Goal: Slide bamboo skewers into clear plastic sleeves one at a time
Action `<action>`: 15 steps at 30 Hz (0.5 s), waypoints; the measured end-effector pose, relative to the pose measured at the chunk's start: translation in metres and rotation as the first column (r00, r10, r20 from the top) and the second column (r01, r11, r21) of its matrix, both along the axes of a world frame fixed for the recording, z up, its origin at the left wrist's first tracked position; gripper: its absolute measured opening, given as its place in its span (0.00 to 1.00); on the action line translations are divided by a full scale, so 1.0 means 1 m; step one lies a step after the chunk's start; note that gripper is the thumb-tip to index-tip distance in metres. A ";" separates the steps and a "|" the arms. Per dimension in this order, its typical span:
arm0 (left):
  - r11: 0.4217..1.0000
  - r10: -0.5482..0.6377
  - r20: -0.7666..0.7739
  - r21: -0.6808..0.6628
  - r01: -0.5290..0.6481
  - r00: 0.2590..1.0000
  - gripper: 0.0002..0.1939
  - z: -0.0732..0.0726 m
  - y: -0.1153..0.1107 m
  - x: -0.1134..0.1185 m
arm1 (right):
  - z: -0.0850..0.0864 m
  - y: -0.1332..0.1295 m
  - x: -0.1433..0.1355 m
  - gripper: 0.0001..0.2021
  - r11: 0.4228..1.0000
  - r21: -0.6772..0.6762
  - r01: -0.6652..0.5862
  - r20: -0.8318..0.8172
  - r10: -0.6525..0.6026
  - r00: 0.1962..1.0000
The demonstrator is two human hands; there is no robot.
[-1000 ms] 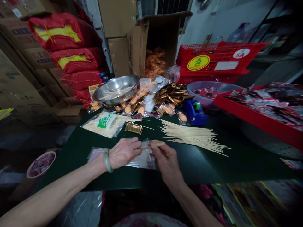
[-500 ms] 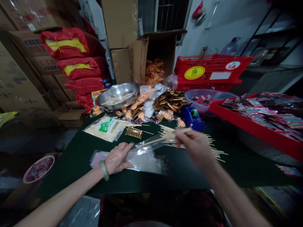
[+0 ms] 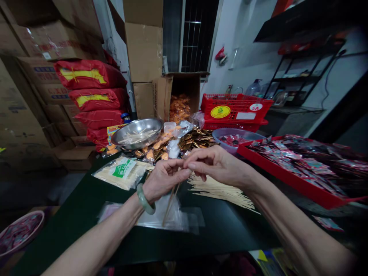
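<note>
The left hand (image 3: 163, 178) pinches thin tan wooden sticks (image 3: 168, 207), hanging over flat clear plastic bags (image 3: 184, 219). The right hand (image 3: 220, 164) meets its fingertips, grip unclear. A loosened pinch could drop the sticks.

L hand (image 3: 164, 177) raised in a pinch, thumb stretched fwd against bent fingers; R hand (image 3: 220, 165) opp. & a bit higher, knuckles up, fingers curled down, thumb under index; fingertips (image 3: 193, 166) of both meet approx. mid-view, exact contact unclear; L forearm (image 3: 96, 235) slants in from lower L, R forearm (image 3: 287, 216) from lower R, both bare
</note>
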State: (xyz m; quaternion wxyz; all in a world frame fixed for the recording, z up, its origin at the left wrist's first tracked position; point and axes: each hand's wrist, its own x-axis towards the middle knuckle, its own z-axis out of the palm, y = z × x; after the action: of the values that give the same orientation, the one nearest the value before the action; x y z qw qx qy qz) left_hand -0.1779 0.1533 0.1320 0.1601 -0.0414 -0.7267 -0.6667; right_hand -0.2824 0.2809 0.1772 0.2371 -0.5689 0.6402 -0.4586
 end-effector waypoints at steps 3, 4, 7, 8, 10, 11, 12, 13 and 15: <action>0.992 0.095 0.007 0.086 -0.095 0.995 0.12 -0.002 0.001 -0.001 | -0.010 -0.003 0.001 0.09 0.999 -0.029 0.016 0.106 -0.012 0.994; 0.989 0.115 0.020 0.086 -0.117 0.993 0.12 -0.002 0.001 0.001 | -0.014 -0.003 0.002 0.10 0.998 -0.051 0.047 0.135 -0.040 0.990; 0.992 0.104 0.044 0.068 -0.107 0.994 0.15 -0.001 -0.002 0.005 | -0.025 -0.003 0.006 0.13 0.986 -0.118 0.121 0.131 -0.105 0.986; 0.992 0.097 0.044 0.071 -0.100 0.994 0.16 -0.001 -0.002 0.006 | -0.027 -0.003 0.008 0.14 0.977 -0.152 0.150 0.081 -0.139 0.987; 0.991 0.111 0.049 0.071 -0.115 0.993 0.15 0.001 -0.001 0.007 | -0.030 -0.002 0.014 0.14 0.917 -0.298 0.264 -0.105 -0.306 0.946; 0.988 0.135 0.055 0.062 -0.138 0.989 0.14 0.001 0.000 0.008 | -0.030 -0.002 0.018 0.13 0.854 -0.414 0.315 -0.216 -0.428 0.877; 0.985 0.163 0.063 0.049 -0.167 0.985 0.14 0.001 0.001 0.008 | -0.031 -0.001 0.022 0.10 0.784 -0.529 0.325 -0.315 -0.537 0.783; 0.981 0.189 0.069 0.031 -0.191 0.980 0.14 0.002 0.002 0.008 | -0.031 0.000 0.027 0.06 0.729 -0.617 0.296 -0.395 -0.612 0.685; 0.979 0.205 0.067 -0.023 -0.204 0.976 0.13 0.003 0.006 0.009 | -0.032 0.001 0.035 0.05 0.714 -0.672 0.197 -0.523 -0.646 0.556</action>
State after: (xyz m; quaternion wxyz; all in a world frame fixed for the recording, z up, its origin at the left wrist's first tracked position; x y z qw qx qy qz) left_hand -0.1685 0.1589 0.1353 0.2022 0.0554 -0.7376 -0.6419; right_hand -0.2475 0.2817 0.1448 -0.3327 -0.5633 0.6436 -0.3971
